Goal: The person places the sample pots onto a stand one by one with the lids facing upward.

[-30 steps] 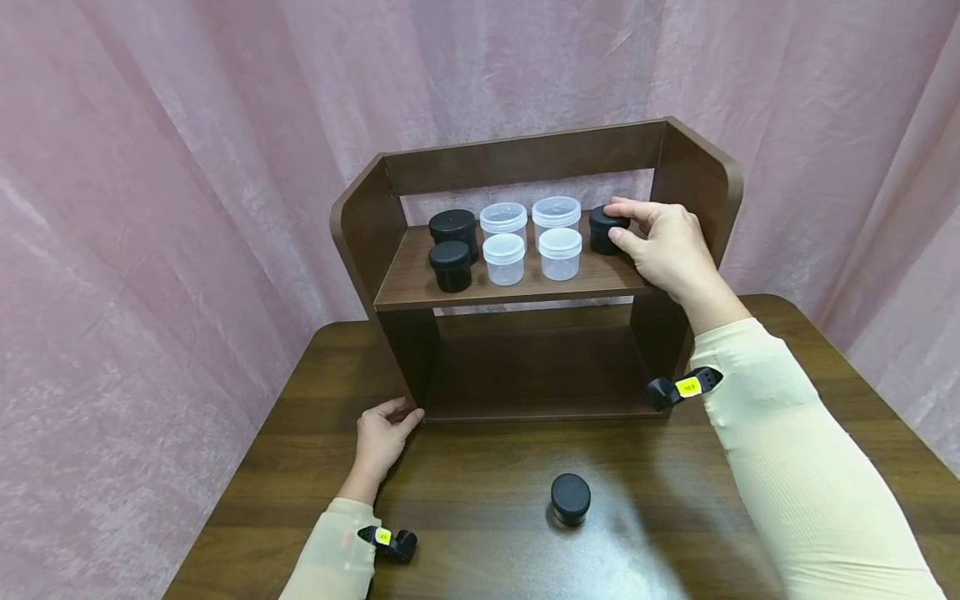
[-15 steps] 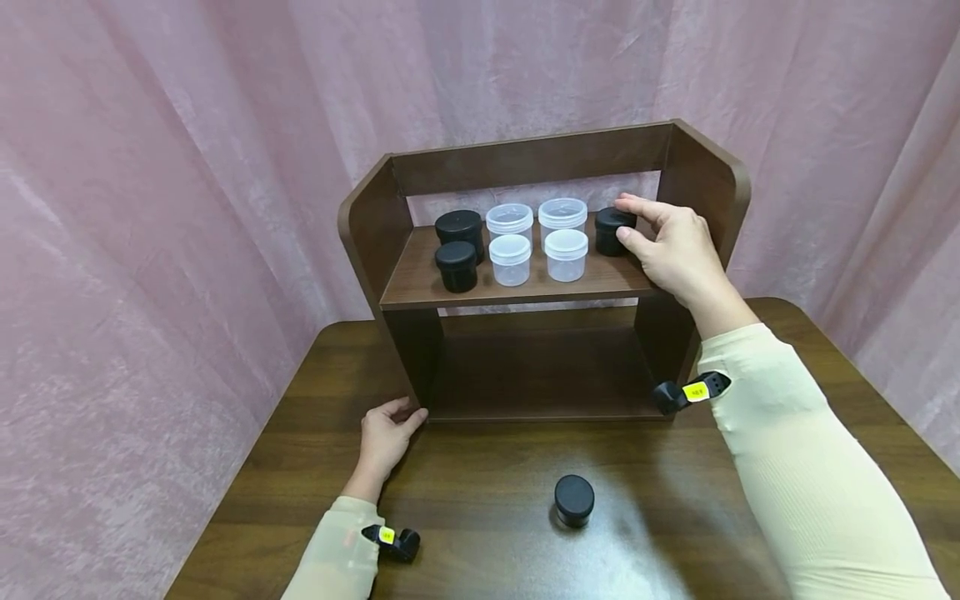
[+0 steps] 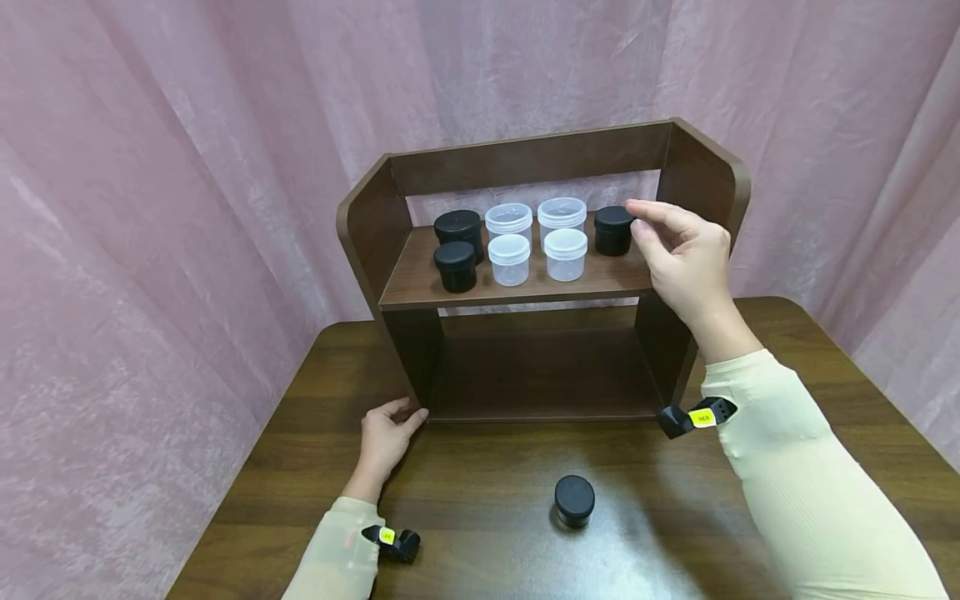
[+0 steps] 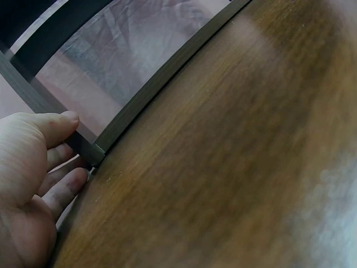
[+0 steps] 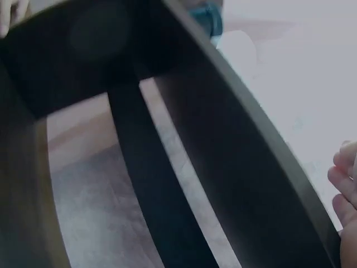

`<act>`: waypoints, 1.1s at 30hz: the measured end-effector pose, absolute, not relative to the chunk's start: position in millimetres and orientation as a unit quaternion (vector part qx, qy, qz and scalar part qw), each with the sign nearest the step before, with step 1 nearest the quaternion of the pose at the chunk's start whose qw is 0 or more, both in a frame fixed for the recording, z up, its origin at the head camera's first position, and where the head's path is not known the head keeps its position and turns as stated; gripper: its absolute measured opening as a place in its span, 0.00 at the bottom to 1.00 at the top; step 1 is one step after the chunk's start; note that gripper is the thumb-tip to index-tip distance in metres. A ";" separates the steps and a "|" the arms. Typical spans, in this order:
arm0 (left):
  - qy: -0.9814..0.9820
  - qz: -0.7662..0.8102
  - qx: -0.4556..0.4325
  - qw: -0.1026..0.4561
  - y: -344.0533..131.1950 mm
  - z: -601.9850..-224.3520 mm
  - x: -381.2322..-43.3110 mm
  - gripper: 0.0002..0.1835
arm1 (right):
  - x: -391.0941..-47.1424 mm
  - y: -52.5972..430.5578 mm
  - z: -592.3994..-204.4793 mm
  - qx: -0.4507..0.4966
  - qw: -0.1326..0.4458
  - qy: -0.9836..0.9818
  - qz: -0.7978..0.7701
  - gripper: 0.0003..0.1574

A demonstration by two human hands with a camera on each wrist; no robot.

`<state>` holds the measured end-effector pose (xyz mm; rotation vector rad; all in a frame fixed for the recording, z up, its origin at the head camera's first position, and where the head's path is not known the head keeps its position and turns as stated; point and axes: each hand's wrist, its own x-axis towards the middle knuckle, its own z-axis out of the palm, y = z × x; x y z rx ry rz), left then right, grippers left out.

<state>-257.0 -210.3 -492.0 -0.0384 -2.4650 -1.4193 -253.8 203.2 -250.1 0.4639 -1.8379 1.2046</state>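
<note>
A brown two-tier wooden shelf unit [image 3: 525, 296] stands on the table. My left hand [image 3: 384, 440] grips its lower left front corner; in the left wrist view the thumb and fingers lie on either side of the side panel [image 4: 33, 92]. My right hand [image 3: 688, 260] is at the upper shelf's right end, thumb and fingers apart and holding nothing. Just left of its fingertips stands a small black lidded jar [image 3: 613, 232]. Further left on that shelf are several translucent jars [image 3: 566, 255] in two rows, then a larger black jar [image 3: 456, 225] behind a smaller black jar [image 3: 455, 268].
Another small black jar [image 3: 574, 502] stands upright on the wooden table [image 3: 480, 542], in front of the shelf unit. A pink curtain [image 3: 225, 167] hangs behind. The lower shelf board [image 3: 540, 367] lies under the jars' shelf.
My right hand has let go of the black jar at the right end and drawn back a little to the right. The jar stays on the upper shelf. My left hand keeps its place.
</note>
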 end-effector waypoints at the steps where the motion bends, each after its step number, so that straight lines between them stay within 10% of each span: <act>1: -0.857 -0.494 -0.015 0.149 -209.9 -492.2 -257.1 0.20 | -248.8 202.8 -253.1 0.200 0.436 -0.722 0.499 0.13; 13: -0.859 -0.489 -0.020 0.148 -210.5 -493.0 -256.3 0.20 | -176.7 196.0 -295.4 0.296 0.351 -0.700 0.547 0.13; 33: -0.862 -0.483 -0.012 0.152 -208.4 -488.8 -254.8 0.18 | -190.4 204.1 -370.7 0.422 0.059 -0.828 0.365 0.30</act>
